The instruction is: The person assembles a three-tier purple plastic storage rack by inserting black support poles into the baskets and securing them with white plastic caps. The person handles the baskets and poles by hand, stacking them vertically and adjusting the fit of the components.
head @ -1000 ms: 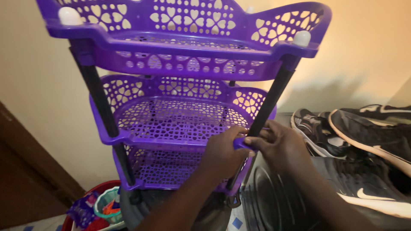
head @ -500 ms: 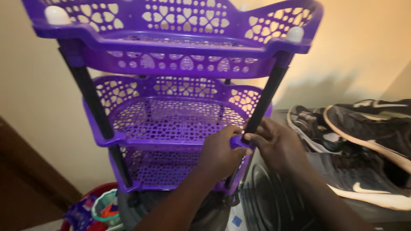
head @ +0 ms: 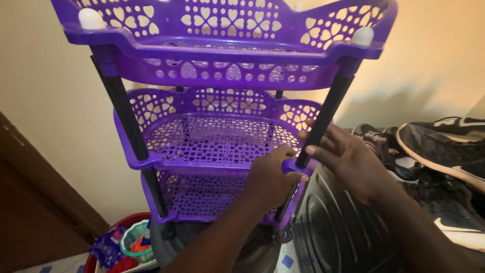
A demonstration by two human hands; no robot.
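Left hand [head: 270, 177] reaches up from the lower middle of view, forearm angled up and to the right. Fingers curled and clenched around the front right corner of the middle tier [head: 212, 144], just where the black post [head: 323, 121] enters its socket. Thumb lies along the purple rim, knuckles toward the camera.

Right hand [head: 348, 162] comes in from the lower right, palm turned left, wrist slightly raised. Fingers spread and loose, not closed on anything; fingertips [head: 309, 150] touch or sit just against the lower part of the same black post. Cannot tell how firm that contact is.

Purple plastic rack [head: 227, 65]: three stacked basket tiers, perforated with heart and petal cutouts in the walls and a fine lattice in the floors. Black upright posts join the tiers at the corners; white round caps [head: 91, 18] top the front corners of the upper tier. Rack stands upright against a cream wall, filling the upper and middle view, its lowest tier just above a dark round object that is only partly visible.

To the right, black and white sneakers [head: 434, 151] lie on a dark surface. Lower left, a red tub [head: 101, 253] holds small colourful items. Brown door edge at far left.
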